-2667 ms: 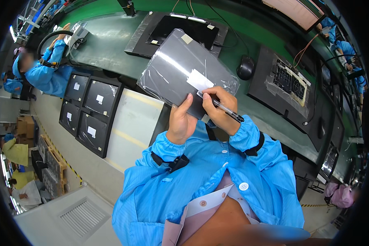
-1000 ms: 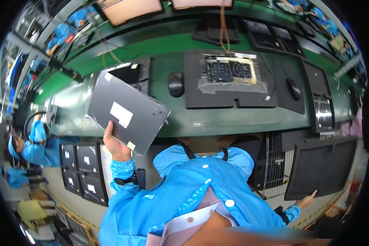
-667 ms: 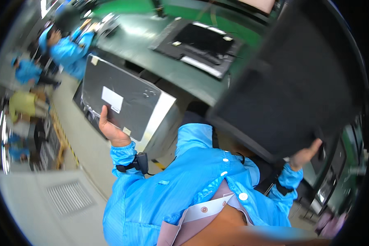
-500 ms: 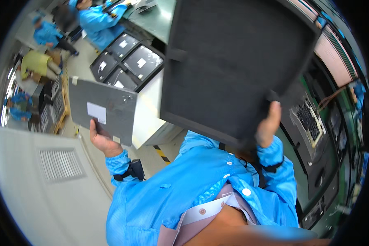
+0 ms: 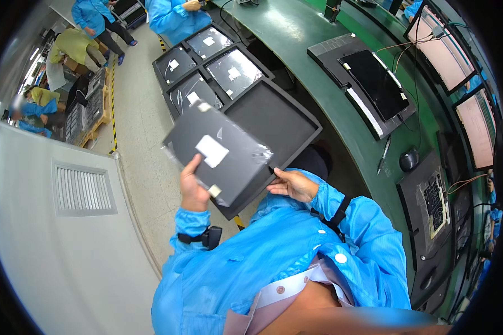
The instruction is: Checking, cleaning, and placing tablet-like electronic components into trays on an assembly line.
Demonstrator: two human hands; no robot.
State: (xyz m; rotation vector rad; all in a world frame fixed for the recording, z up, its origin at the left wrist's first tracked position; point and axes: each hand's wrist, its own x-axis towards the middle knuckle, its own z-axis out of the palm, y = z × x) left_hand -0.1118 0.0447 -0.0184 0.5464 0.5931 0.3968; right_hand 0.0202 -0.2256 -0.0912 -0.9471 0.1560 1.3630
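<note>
My left hand (image 5: 194,188) grips a flat grey panel (image 5: 237,148) by its near left side. The panel has clear plastic film over it, a white label and pale tape tabs, and it is tilted above a black tray (image 5: 282,120). My right hand (image 5: 295,185) has its thumb and fingers closed on the near rim of that tray, close to the panel's corner. The panel hides the tray's left part; the visible inside is bare. Beyond it, several similar film-covered panels with white labels (image 5: 233,73) lie in black compartments.
Along the right runs a green workbench (image 5: 318,61) with a black screen on a stand plate (image 5: 374,84), a pen (image 5: 383,156), a mouse (image 5: 409,159) and lit monitors (image 5: 444,47). A grey vented cabinet (image 5: 86,190) stands left. Co-workers in blue (image 5: 176,19) are at the far side.
The black tray has come down from in front of me to lie beside the filled compartments. My left hand has brought the grey panel rightward over it. My right hand has moved lower and left.
</note>
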